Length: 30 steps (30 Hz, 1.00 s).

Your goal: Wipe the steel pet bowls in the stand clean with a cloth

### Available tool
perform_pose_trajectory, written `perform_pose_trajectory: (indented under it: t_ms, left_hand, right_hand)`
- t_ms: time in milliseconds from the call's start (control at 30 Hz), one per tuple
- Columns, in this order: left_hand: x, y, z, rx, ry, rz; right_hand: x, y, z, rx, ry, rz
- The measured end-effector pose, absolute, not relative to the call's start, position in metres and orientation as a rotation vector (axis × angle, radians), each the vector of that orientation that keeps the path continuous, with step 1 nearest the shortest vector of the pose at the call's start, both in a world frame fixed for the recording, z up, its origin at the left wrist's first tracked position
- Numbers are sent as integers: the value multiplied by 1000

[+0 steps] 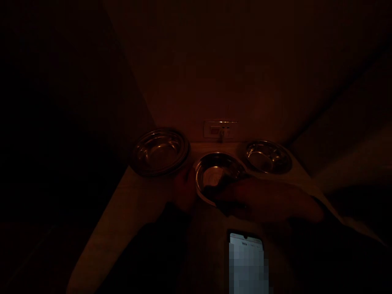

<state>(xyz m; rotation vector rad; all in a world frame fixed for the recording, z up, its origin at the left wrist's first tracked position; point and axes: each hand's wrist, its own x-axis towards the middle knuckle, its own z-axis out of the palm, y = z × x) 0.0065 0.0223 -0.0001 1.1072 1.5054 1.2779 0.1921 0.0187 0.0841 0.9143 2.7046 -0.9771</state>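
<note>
The scene is very dark. A shiny metal bowl [214,174] sits in the middle of the table, tilted slightly. My left hand [185,188] is closed at its left rim, the fingers mostly in shadow. Over the bowl's right side reaches my right hand [260,198], its fingers bent down into the bowl on a dark, cloth-like piece [225,181]. Shadow hides the exact shape of that piece.
Stacked metal plates or bowls [161,153] stand at the back left, and another metal bowl [268,157] at the back right. A lit phone [246,261] lies in front of me on the table [122,216]. A wall socket [219,130] holds a plug.
</note>
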Motion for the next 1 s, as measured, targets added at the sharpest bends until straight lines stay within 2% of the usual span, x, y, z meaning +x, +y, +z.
perform_pose_trajectory:
  t_ms: [167,333,567,1000]
  left_hand:
    - [7,23,1,1101,1485,1273]
    - [6,23,1,1121,1572,1262]
    - [5,23,-1,1094,1536,1286]
    - [5,22,4,1076,1531,1267]
  right_hand:
    - [175,15,75,948,2748,-995]
    - [148,6,54,1189,2911,-951]
    - [178,11,78,948,2731,-984]
    - [190,19,92,913,2685,-1052]
